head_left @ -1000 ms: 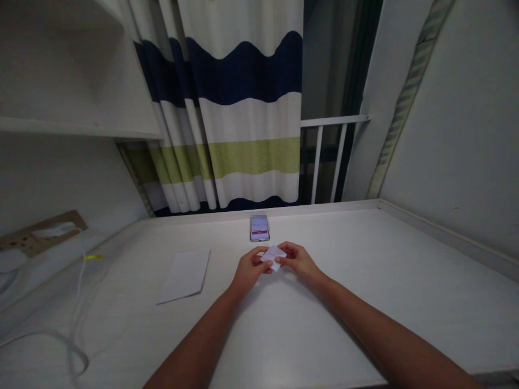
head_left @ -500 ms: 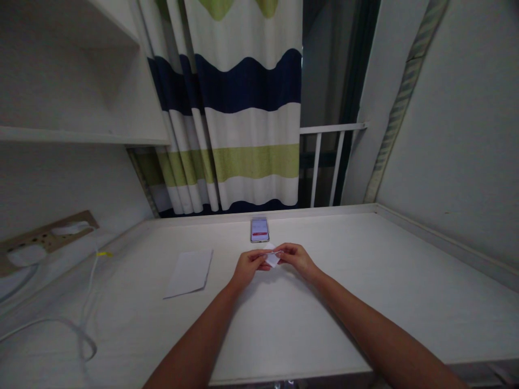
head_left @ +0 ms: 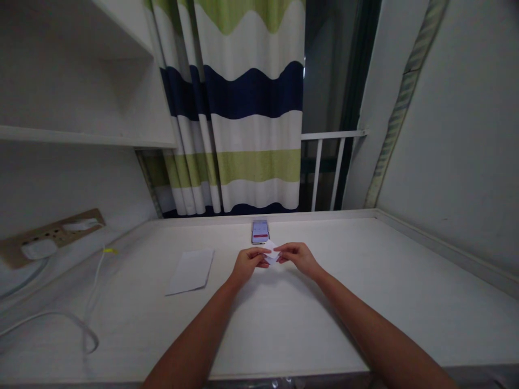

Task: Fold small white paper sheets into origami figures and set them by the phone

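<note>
A small folded piece of white paper (head_left: 272,250) is held between my two hands, a little above the white desk (head_left: 259,335). My left hand (head_left: 248,263) pinches its left side between thumb and fingers. On the opposite side, my right hand (head_left: 299,256) grips the paper with its fingertips. One pointed corner sticks up between the hands, and the fingers cover part of the folds. Just beyond the paper lies a phone (head_left: 260,231) with its screen lit.
Left of my hands is a short stack of white paper sheets (head_left: 190,272). A power strip (head_left: 52,237) with plugs sits at the far left, its white cable (head_left: 91,294) trailing over the desk. A striped curtain (head_left: 255,129) hangs behind the desk, beside a white railing (head_left: 334,135).
The folded paper has turned in my fingers, and its upper corner now points up more plainly. Both hands keep their hold in nearly the same place. The camera view has shifted slightly.
</note>
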